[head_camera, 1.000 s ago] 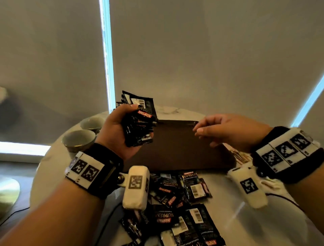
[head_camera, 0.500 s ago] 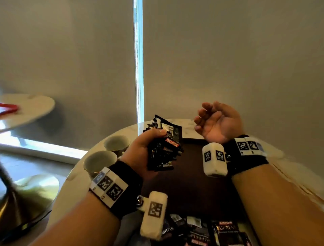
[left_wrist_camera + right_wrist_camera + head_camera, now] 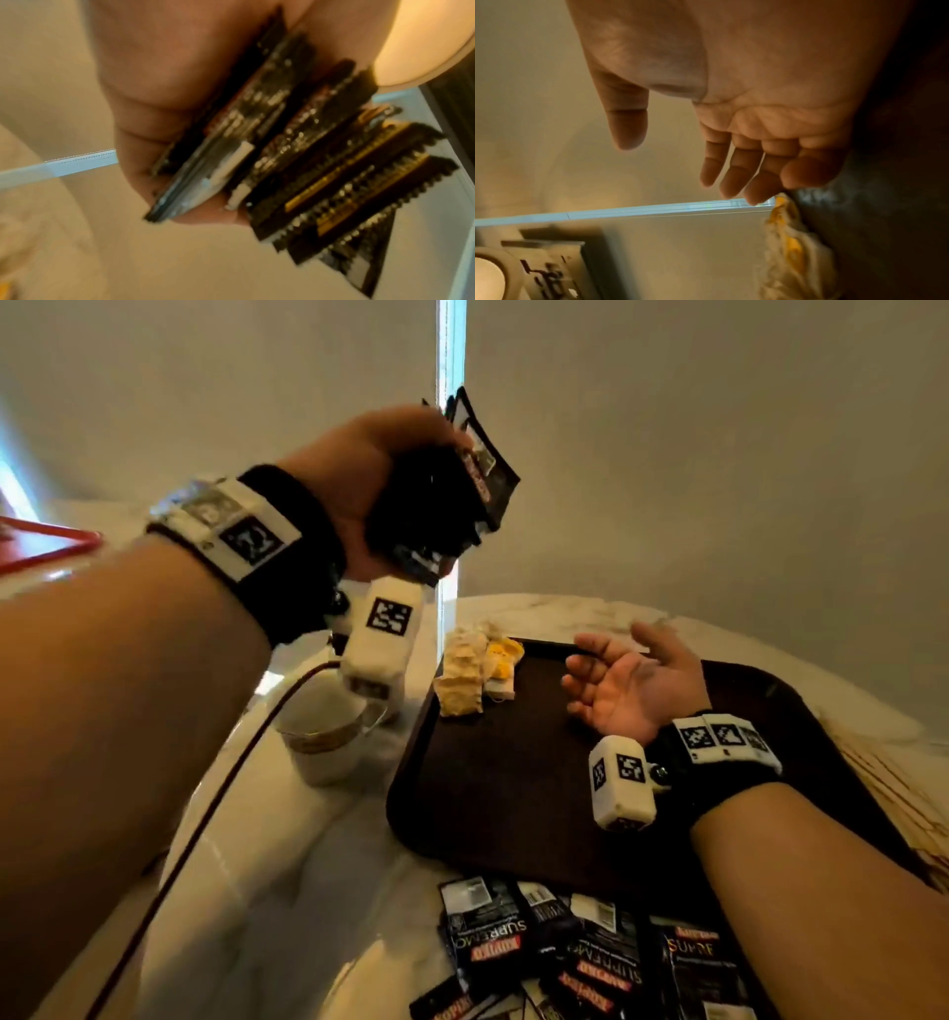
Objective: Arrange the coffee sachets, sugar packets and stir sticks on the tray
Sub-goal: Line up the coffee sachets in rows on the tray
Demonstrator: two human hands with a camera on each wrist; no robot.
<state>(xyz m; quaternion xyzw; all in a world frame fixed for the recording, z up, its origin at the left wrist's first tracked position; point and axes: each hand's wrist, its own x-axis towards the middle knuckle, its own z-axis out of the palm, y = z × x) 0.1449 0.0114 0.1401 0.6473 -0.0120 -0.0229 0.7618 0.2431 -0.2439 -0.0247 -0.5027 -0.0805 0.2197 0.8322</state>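
My left hand is raised above the table and grips a stack of black coffee sachets; the left wrist view shows their serrated edges fanned out against my palm. My right hand lies palm up and empty over the dark brown tray, its fingers relaxed. Yellow and cream sugar packets lie at the tray's far left corner, also seen beside my right fingertips as sugar packets. More black sachets are scattered on the table in front of the tray.
A white cup with a gold rim stands left of the tray on the marble table. A dark cable runs across the table's left side. Pale stir sticks lie to the right of the tray.
My left hand has risen higher with the sachet stack. My right hand has turned palm up and sunk onto the tray. The head view has tipped down and closer.
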